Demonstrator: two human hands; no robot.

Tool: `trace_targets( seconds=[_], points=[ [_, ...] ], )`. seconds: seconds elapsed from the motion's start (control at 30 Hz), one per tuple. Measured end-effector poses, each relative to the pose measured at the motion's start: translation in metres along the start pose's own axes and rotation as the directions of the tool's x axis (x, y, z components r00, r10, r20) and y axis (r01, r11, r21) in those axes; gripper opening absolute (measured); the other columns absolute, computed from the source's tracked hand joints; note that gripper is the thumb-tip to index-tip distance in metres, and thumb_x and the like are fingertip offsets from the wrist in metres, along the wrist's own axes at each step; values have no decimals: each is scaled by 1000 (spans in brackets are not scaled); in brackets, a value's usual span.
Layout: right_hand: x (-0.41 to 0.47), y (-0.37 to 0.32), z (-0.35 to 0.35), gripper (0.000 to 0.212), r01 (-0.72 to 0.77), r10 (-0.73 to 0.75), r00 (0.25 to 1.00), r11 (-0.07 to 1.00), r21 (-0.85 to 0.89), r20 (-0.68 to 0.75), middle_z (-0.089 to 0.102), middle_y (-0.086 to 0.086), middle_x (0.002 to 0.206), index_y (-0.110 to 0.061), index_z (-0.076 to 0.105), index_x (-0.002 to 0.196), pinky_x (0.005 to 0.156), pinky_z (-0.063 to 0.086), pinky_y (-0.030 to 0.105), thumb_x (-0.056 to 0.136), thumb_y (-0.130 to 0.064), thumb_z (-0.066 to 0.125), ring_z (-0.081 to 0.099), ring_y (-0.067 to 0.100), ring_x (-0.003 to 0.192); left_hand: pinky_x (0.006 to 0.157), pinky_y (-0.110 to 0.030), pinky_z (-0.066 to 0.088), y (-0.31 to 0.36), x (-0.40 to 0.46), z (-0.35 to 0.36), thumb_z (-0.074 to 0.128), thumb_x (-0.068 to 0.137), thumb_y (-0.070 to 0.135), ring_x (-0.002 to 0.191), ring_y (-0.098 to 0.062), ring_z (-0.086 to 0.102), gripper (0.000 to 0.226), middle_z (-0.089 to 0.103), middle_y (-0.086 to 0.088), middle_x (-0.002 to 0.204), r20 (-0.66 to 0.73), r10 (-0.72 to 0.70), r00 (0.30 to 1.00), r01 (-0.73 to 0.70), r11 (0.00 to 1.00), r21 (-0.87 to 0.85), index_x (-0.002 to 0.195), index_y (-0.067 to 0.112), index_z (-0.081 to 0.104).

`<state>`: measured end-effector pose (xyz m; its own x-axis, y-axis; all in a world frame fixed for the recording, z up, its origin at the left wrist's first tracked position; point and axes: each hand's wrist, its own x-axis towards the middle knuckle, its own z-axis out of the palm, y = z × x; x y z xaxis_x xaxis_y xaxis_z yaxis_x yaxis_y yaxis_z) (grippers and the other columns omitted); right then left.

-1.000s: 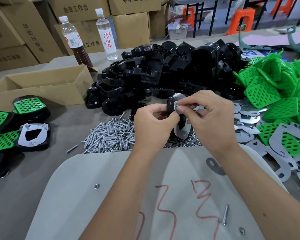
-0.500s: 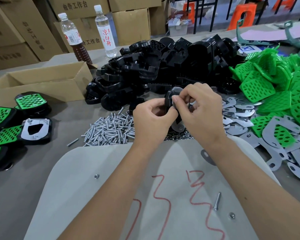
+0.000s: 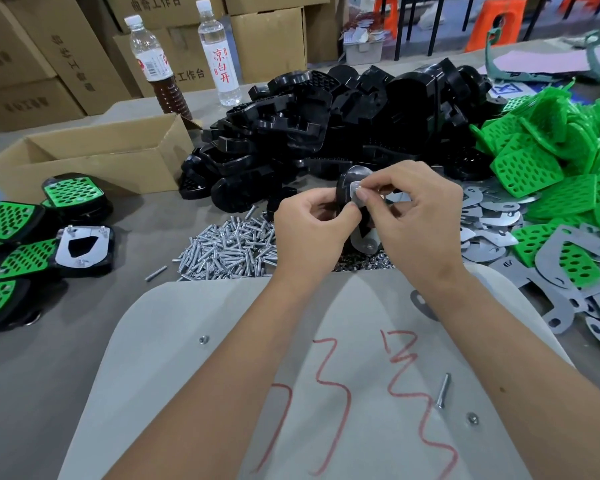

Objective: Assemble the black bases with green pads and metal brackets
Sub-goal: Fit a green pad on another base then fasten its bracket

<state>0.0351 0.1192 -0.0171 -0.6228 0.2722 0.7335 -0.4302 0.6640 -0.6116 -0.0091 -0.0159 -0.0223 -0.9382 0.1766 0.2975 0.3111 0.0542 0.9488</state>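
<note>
Above the table's middle I hold one black base (image 3: 344, 188) on edge, with a metal bracket (image 3: 364, 237) laid against it. My left hand (image 3: 312, 233) grips the base from the left. My right hand (image 3: 409, 216) pinches at the bracket's upper corner with thumb and forefinger; what sits between those fingertips is too small to tell. Behind lie a heap of black bases (image 3: 326, 123), a heap of green pads (image 3: 548, 157) at the right, and loose metal brackets (image 3: 492, 220). Silver bolts (image 3: 229, 247) are piled just left of my hands.
Several finished assemblies (image 3: 21, 244) lie at the left, beside an open cardboard box (image 3: 94, 157). Two bottles (image 3: 219, 53) stand behind it. A pale board (image 3: 194, 341) with red scribbles lies under my forearms, with a loose bolt (image 3: 443, 389) and nuts on it.
Both hands have stayed together on the same base and bracket, shifting slightly; my right fingers keep working at the bracket's upper corner.
</note>
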Motion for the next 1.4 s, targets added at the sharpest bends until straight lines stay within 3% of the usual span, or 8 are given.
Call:
trace_targets(
  seconds=[0.3,0.47,0.57,0.73,0.83,1.07,1.23,1.4],
  points=[
    [0,-3,-1,9,63,-64,998,998,-27,-5,70,-5,86,-8,73,83,60,52,39,87,0,75,64,21,88,75,-26,60,-2,-2,0,78,87,16,84,-11,78,14,81,7,88,-12,26,1000,-26,1000,-6,100,18,83],
    [2,-2,-1,15,37,-37,999,999,9,15,66,-11,90,-11,78,97,61,57,42,88,-1,74,67,20,90,74,-26,61,0,-2,-2,78,89,14,83,-13,79,12,81,5,86,4,32,999,-32,999,-11,100,16,83],
    [3,-2,-1,9,15,-16,999,1000,11,29,67,-8,88,-12,80,90,64,56,42,88,-3,76,66,23,92,76,-26,60,0,-2,-3,78,88,13,84,-12,78,14,81,5,88,-5,44,999,-44,999,-10,101,15,83],
    [4,-1,-5,5,-47,46,998,998,35,45,69,-8,84,-12,78,84,72,55,41,85,-9,82,62,16,87,82,-37,63,-1,-3,-3,77,91,17,88,-17,79,14,82,3,91,16,63,998,-63,998,-7,103,14,82],
    [4,0,-7,8,-54,52,997,998,32,53,70,-4,82,-9,76,83,69,54,44,86,-13,83,61,19,84,82,-35,62,-1,-4,-2,75,91,16,88,-16,79,14,82,3,91,27,75,997,-75,997,-7,104,14,82],
    [4,1,-12,7,32,-29,994,999,-30,107,66,-3,83,-8,72,84,67,53,46,90,-9,75,59,22,84,85,-46,64,1,-5,-1,75,91,15,90,-20,79,17,82,3,93,18,62,998,-62,998,-6,105,15,83],
    [5,1,-9,6,26,-22,998,998,-65,63,66,-5,81,-11,73,87,66,50,32,90,-13,78,58,16,83,81,-40,64,3,-6,0,75,90,14,85,-15,79,15,81,6,88,3,66,998,-66,997,29,102,18,83],
    [3,-3,-3,9,5,-4,1000,999,-50,28,66,-6,79,-13,75,82,68,42,26,90,-14,78,55,12,81,80,-50,63,6,-7,0,76,90,16,84,-24,78,13,81,4,85,0,66,998,-66,997,38,99,21,83]
  ],
)
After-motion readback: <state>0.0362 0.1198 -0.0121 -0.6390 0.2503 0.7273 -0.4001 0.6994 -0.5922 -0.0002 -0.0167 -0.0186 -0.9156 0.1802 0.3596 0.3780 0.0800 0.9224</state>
